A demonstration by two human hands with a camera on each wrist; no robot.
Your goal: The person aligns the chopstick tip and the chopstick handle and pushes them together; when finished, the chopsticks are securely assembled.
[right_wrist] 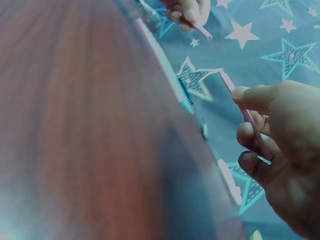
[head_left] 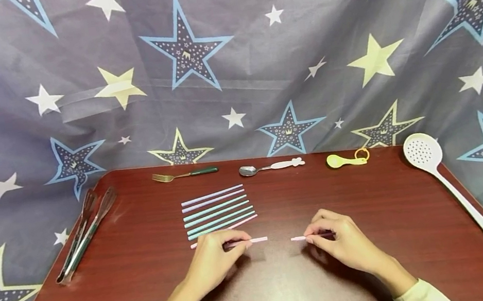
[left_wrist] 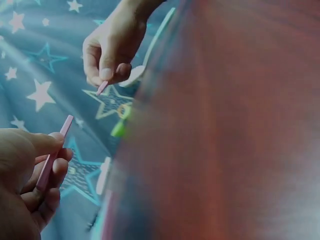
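My left hand (head_left: 219,255) pinches a short pink straw (head_left: 259,240) between thumb and fingers, its free end pointing right. Facing it, my right hand (head_left: 339,237) pinches another pink straw (head_left: 298,238), whose free end points left and looks narrower. A gap separates the two ends in the head view. In the left wrist view the left straw (left_wrist: 69,122) slants across the curled fingers. The right wrist view has the right straw (right_wrist: 226,80) running down along the palm side, its tip uneven. Behind the left hand, one pink straw (head_left: 247,220) lies on the table, partly hidden.
Several purple and teal straws (head_left: 217,210) lie in a row on the table (head_left: 150,289). Along the back are a fork (head_left: 189,174), a spoon (head_left: 272,166) and a yellow measuring spoon (head_left: 343,160). Metal tongs (head_left: 85,236) lie left, a white skimmer (head_left: 459,196) right. A star-patterned curtain (head_left: 251,92) hangs behind.
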